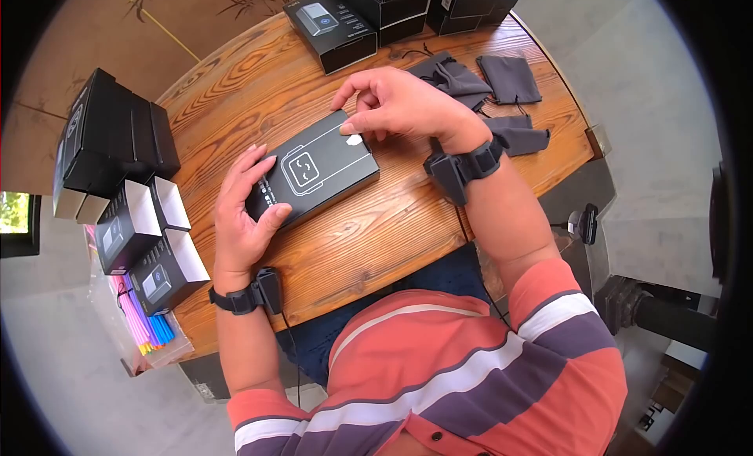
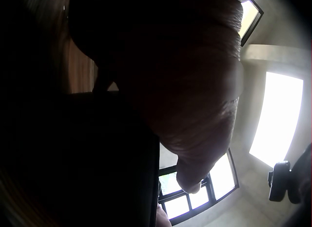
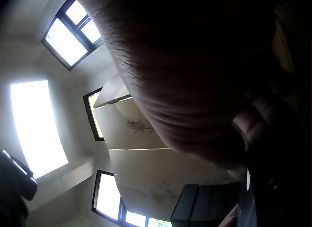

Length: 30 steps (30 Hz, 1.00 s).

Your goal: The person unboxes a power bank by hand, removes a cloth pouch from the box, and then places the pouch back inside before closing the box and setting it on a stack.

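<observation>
A flat black box (image 1: 333, 162) with a white line-drawn smiling face lies slanted on the wooden table. My left hand (image 1: 245, 201) grips its left end, thumb along the near side and fingers over the far side. At the other end, my right hand (image 1: 396, 103) has curled fingers at the far corner, its thumb on the top beside a small white sticker (image 1: 354, 140). In the left wrist view the box (image 2: 97, 158) is a dark shape below the left hand (image 2: 185, 90). The right hand (image 3: 185, 90) fills much of the right wrist view, its fingertips mostly in shadow.
Black boxes (image 1: 118, 134) are stacked at the left, beside smaller boxes with white sides (image 1: 169, 268). A bag of colored sticks (image 1: 145, 323) lies at the left edge. More black boxes (image 1: 333, 29) stand at the back. Grey drawstring pouches (image 1: 510, 78) lie at the right.
</observation>
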Motion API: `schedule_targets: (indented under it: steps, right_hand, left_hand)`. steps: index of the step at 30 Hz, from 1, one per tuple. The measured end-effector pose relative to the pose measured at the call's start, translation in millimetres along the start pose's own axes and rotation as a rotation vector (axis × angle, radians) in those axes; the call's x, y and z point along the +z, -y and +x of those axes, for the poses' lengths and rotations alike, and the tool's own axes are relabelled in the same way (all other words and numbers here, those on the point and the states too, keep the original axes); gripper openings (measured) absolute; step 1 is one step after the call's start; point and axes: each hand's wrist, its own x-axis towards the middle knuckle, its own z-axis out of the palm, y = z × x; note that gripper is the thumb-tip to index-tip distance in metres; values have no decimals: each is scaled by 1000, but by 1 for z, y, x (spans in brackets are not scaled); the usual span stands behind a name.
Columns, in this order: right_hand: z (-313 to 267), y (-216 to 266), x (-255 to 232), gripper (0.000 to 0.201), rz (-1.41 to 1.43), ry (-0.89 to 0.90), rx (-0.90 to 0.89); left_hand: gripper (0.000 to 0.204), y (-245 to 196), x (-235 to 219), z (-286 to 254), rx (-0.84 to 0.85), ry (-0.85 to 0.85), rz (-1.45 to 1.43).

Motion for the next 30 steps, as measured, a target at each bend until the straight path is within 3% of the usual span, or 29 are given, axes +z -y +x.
schedule_targets:
  steps: [10,18,27,30]
  right_hand:
    - [-1,1,2,40,52,-12,-63]
    - [1,-5,0,31,-288,41,-196]
    - [-5,4,-1,17,-354,15,-124]
    - [-5,0,-5,18,-374,-166,-264]
  left_hand:
    - [77,0,1,0,-1,-9,-18]
    - [76,-1,1,1,-4,2,-18]
    - [68,3,4,0,4,-63,-79]
    - [67,6,7,0,-4,-121,-168]
